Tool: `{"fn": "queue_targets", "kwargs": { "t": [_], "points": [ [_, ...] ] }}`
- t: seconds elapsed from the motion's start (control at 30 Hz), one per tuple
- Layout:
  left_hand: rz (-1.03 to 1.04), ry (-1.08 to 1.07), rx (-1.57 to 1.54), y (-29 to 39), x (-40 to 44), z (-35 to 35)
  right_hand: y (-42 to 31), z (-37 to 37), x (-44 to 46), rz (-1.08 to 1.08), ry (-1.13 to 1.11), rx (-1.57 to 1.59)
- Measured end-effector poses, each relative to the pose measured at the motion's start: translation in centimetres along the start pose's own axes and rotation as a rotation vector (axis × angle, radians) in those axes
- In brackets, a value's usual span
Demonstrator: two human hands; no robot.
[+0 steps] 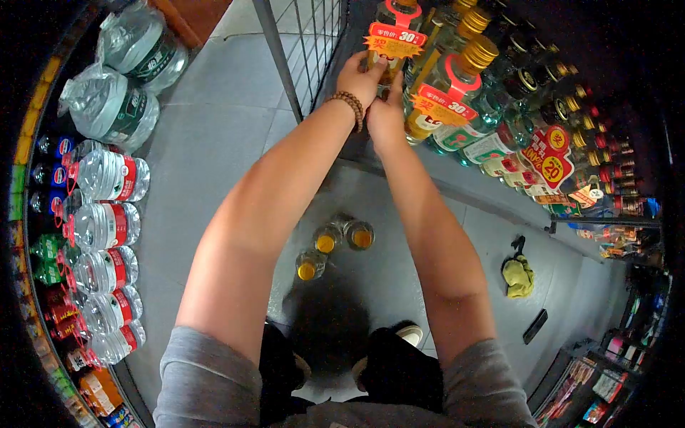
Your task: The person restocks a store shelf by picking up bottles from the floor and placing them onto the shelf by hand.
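A clear liquor bottle with a red and orange price tag around its neck stands at the left end of the shelf. My left hand, with a beaded bracelet at the wrist, is closed around its left side. Lower down, my right hand grips the same bottle near its base; some of its fingers are hidden behind my left hand. Just right of my hands is a similar gold-capped bottle with a matching tag.
Several more bottles line the shelf to the right. Three gold-capped bottles stand on the floor between my arms. A green pouch and a black phone lie at right. Large water jugs line the left. A wire rack borders the shelf.
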State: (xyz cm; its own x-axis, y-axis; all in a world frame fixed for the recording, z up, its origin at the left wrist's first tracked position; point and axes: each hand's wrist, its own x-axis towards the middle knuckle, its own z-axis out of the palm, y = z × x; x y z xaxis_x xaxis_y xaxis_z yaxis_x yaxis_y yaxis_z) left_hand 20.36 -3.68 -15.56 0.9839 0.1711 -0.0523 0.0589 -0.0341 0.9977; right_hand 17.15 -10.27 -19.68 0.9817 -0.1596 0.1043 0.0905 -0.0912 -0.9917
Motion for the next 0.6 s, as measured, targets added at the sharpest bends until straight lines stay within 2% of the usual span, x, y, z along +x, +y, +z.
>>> {"fn": "queue_targets", "kwargs": {
  "t": [0.23,0.37,0.5,0.6],
  "points": [
    [0.020,-0.029,-0.083,-0.6,2.2,0.8,-0.5,0.4,1.3,0.060,0.044,0.184],
    [-0.021,-0.045,0.017,0.9,1.8,0.8,-0.8,1.0,1.8,0.085,0.100,0.397],
    [-0.022,-0.065,-0.049,0.5,2.5,1.3,-0.2,1.1,2.4,0.063,0.136,0.293],
    [-0.033,-0.060,-0.081,0.2,3.0,1.5,-2.6,0.9,1.6,0.179,0.113,0.384]
  ]
}}
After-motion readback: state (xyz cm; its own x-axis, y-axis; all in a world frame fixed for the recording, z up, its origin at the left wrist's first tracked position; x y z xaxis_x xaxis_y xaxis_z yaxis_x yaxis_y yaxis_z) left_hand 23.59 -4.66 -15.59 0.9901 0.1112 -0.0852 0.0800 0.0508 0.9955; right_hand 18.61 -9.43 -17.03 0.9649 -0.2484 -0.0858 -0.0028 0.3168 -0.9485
